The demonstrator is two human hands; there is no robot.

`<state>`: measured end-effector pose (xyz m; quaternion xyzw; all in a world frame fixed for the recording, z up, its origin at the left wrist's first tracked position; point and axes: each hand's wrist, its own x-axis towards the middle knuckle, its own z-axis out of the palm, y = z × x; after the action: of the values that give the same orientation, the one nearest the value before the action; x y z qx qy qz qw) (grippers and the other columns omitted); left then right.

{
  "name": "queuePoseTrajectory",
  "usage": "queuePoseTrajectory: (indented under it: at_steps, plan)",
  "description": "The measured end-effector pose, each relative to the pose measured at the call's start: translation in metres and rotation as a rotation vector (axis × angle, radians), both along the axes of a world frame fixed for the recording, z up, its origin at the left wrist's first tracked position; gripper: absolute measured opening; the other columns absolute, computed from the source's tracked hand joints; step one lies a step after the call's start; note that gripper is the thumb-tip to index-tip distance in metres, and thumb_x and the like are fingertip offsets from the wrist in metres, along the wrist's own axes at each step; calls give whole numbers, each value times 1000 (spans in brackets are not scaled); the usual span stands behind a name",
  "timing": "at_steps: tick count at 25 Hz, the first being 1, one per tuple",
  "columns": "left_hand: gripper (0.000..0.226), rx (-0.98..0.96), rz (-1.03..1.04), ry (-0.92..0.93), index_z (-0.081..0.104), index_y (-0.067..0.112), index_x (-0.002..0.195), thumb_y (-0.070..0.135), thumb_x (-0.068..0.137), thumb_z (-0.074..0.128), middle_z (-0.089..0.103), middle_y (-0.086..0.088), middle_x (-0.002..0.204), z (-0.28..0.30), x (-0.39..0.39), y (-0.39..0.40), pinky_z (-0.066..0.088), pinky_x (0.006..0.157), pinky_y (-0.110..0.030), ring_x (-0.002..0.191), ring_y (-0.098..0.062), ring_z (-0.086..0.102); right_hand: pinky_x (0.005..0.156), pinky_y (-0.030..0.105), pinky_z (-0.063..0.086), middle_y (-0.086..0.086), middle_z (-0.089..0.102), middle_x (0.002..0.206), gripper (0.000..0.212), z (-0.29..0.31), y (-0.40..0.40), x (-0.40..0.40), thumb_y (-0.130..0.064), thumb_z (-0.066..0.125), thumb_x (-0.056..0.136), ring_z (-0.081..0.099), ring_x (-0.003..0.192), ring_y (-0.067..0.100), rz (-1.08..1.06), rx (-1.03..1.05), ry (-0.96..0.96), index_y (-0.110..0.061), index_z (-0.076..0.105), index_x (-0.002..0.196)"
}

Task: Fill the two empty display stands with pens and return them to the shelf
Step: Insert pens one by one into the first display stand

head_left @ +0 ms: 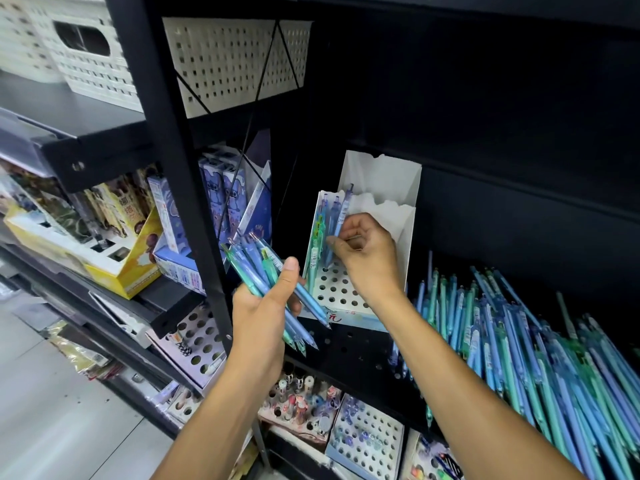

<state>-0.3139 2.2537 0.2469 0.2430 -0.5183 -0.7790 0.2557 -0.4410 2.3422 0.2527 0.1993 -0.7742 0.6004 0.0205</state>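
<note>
A white display stand (337,289) with a hole-punched base stands on the black shelf, and several blue and green pens (320,233) are upright along its left side. A second white stand (384,174) rises right behind it. My right hand (367,251) reaches into the front stand and pinches a blue pen (341,216) that stands in it. My left hand (266,306) grips a bundle of blue and green pens (273,289) just left of the stand. A large heap of loose blue and green pens (540,344) lies on the shelf to the right.
A black shelf upright (180,168) runs between the bays. Boxed stationery (221,202) and a yellow display box (114,268) fill the left bay. White perforated baskets (235,60) sit above. Other hole-punched stands (363,441) with pens sit on the lower shelf.
</note>
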Motion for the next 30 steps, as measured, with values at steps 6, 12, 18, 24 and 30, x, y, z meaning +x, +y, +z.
queuePoseTrajectory:
  at_steps: [6, 12, 18, 24, 30]
  plan:
    - [51, -40, 13, 6, 59, -7, 101, 39, 81, 70, 52, -5, 69, -5, 1, -5, 45, 67, -31, 53, -12, 46, 62, 16, 50, -10, 63, 76, 18, -6, -4, 2, -12, 74, 87, 58, 67, 0, -28, 68, 118, -19, 58, 89]
    - [35, -5, -8, 23, 60, 2, 97, 34, 84, 70, 56, -10, 80, -8, -1, -5, 50, 58, -17, 54, -9, 49, 62, 11, 48, -11, 63, 76, 16, -6, 1, 1, -14, 75, 87, 59, 68, -3, -63, 68, 126, -18, 59, 88]
    - [26, 15, -14, 20, 58, 5, 91, 29, 88, 68, 56, -15, 89, -9, 0, -4, 46, 52, -7, 53, 2, 57, 71, 30, 56, -4, 67, 80, 10, -22, -2, 3, -14, 73, 88, 65, 73, 11, 3, 250, 116, -12, 64, 93]
    - [22, 17, -14, 13, 55, 7, 84, 24, 90, 68, 58, -17, 87, -4, 4, -3, 44, 48, -5, 55, 7, 58, 73, 29, 55, -4, 71, 82, 9, -18, 2, 3, -17, 76, 86, 67, 76, 10, 32, 277, 22, -15, 69, 91]
    - [18, -28, -53, 83, 62, 12, 81, 26, 81, 73, 65, 0, 66, 0, 3, 2, 54, 59, -20, 62, -10, 64, 77, 30, 55, 0, 71, 88, 16, 23, 34, 47, -20, 75, 87, 65, 81, 20, 414, 191, -54, -17, 68, 101]
